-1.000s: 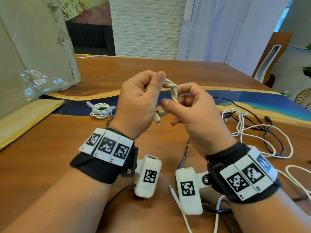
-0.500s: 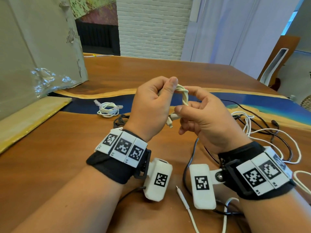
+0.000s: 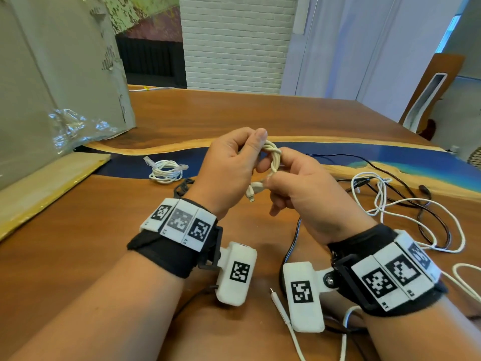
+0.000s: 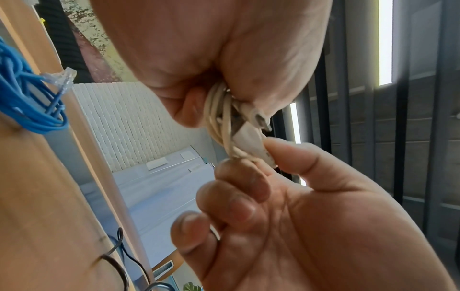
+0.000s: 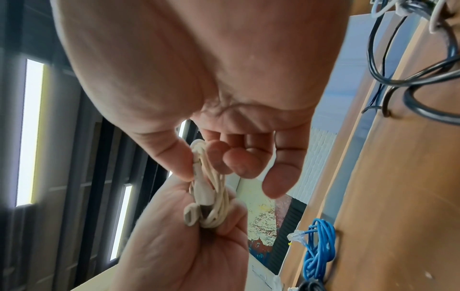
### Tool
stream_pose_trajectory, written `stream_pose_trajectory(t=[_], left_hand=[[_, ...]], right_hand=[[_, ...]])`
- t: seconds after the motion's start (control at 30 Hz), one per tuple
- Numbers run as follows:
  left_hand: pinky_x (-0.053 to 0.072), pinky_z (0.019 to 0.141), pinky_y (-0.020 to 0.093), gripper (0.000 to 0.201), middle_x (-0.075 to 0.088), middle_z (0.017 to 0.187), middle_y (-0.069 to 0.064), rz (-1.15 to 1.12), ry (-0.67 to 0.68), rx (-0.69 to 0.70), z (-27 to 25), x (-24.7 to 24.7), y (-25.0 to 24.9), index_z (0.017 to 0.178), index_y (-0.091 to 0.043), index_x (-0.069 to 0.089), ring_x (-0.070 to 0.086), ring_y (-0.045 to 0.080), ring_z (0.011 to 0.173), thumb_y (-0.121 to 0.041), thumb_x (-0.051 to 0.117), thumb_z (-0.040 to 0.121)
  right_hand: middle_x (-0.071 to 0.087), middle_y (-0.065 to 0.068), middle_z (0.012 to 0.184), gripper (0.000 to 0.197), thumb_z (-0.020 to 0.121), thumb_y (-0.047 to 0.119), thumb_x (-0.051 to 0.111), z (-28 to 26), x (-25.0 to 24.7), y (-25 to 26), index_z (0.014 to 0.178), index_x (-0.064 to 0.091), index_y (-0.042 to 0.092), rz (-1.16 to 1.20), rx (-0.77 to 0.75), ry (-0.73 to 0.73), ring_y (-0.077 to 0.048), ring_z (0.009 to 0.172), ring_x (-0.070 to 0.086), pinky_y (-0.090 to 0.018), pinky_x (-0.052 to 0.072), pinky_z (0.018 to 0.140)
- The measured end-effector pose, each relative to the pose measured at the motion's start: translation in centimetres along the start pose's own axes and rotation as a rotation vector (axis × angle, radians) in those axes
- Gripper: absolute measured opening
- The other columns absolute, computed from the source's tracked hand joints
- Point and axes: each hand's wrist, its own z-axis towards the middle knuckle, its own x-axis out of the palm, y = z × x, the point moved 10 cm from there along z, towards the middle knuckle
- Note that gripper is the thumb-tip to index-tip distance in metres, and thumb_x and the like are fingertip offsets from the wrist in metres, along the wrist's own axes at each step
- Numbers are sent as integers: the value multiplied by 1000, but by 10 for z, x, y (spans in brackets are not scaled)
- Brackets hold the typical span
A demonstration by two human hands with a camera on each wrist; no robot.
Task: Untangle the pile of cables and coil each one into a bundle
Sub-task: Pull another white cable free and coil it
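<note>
A small cable coil is being held above the table between the left hand and right hand, left of the loose cable pile. A finished bundle is lying on the table left of the hands. A cardboard sheet is standing at far left, behind a flat board.

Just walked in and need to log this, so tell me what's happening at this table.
A person is coiling cables. Both hands hold one small cream cable bundle above the wooden table: the left hand grips the coil, the right hand pinches its plug end. A finished coiled network cable lies on the table; loose white and black cables are still tangled at right.
</note>
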Motion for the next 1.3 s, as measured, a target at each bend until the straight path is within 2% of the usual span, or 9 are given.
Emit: stream_pose_trajectory(t=[0.13,0.3,0.47,0.63,0.7,0.83,1.0,1.17,1.3], left_hand=[[37,64,44,44,49,75,30,-30,2,-14,1,-1,2,89,-3,66,43,28,67,-41,50,103],[30,54,35,44,40,65,15,-41,27,-82,0,0,8,96,3,66,31,30,60,-36,50,107],[39,52,21,40,44,66,17,7,21,-93,-1,-2,10,93,-4,71,36,26,60,-38,54,104],[42,49,28,25,53,60,7,-24,30,-137,0,-7,9,90,-16,74,50,21,57,-37,64,98],[46,49,28,15,63,66,4,-43,70,-145,1,-10,7,97,-15,75,59,20,64,-29,70,94],[57,61,33,16,76,90,9,21,133,-184,3,-17,10,105,-15,75,70,21,79,-14,76,89],[61,70,40,12,74,82,1,115,93,-195,6,-28,13,102,-18,77,67,17,70,-12,75,91],[57,60,29,17,74,86,12,186,34,-270,15,-69,19,108,-16,74,65,17,65,-10,73,92],[57,58,29,20,72,84,8,298,-15,-376,22,-116,29,111,-14,69,62,12,57,-12,74,92]], right_hand=[[55,8,66,12,98,12,61,0,-3,4,106,64,3,-39,-6,-16,-15,59,46,-40,51,62],[43,6,59,25,103,17,56,0,2,-2,82,69,23,37,59,23,-19,57,41,-39,50,59],[51,1,60,11,98,4,56,3,-3,-11,105,63,9,-12,85,-34,-18,53,48,-45,56,65],[53,2,59,6,98,10,61,4,-13,-10,99,67,12,18,55,-101,-17,53,50,-45,55,65],[53,1,61,5,99,13,63,4,-18,-8,97,68,12,44,43,-136,-17,53,49,-42,55,63],[51,-3,64,7,98,15,65,5,-26,-11,101,68,9,83,49,-184,-18,53,47,-41,55,62],[53,-4,63,13,96,20,68,6,-29,-13,106,69,12,89,67,-179,-19,51,48,-42,53,60],[54,-4,69,17,98,18,64,6,-46,-12,114,67,14,142,87,-224,-19,52,46,-38,52,55],[52,-2,68,16,100,18,62,3,-53,-8,115,67,15,142,76,-241,-18,52,44,-35,50,52]])
